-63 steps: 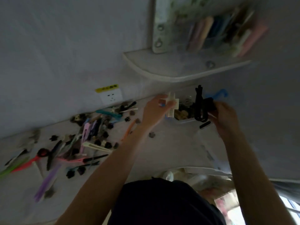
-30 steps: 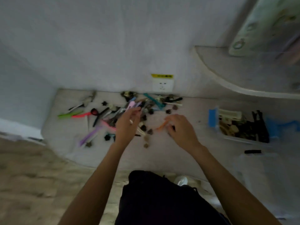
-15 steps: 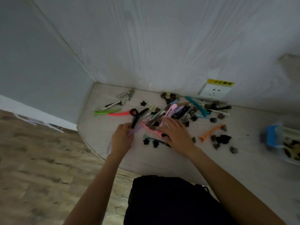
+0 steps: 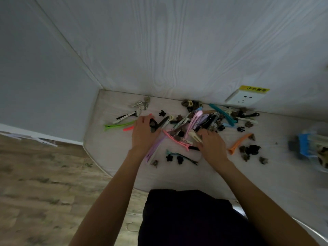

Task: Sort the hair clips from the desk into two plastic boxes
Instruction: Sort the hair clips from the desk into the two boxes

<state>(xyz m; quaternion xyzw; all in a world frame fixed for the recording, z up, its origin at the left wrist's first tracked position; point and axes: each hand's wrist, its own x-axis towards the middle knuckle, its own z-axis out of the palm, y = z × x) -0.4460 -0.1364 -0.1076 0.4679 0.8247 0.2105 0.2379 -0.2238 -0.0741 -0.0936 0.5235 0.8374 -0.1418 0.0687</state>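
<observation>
A heap of hair clips (image 4: pixel 204 121) lies on the pale desk (image 4: pixel 177 176) by the wall: long pink, purple, teal, green and orange ones, and small black and brown claw clips. My left hand (image 4: pixel 144 134) rests on the heap's left side, thumb and fingers around a black clip (image 4: pixel 153 125), with a coral clip (image 4: pixel 128 128) sticking out beside it. My right hand (image 4: pixel 212 145) lies palm down on the middle of the heap, fingertips at a cream clip (image 4: pixel 194 136). A blurred clear plastic box (image 4: pixel 319 139) with a blue latch (image 4: pixel 304 144) stands at the right edge.
A wall socket (image 4: pixel 245 99) with a yellow label sits just behind the heap. The desk's rounded front edge (image 4: pixel 99 164) drops to a wooden floor (image 4: pixel 44 183) on the left. My dark clothing (image 4: pixel 186 219) fills the bottom middle.
The view swung left, away from the box and onto the heap. My left hand moved up from the purple clip to the black and coral clips. My right hand stayed on the heap.
</observation>
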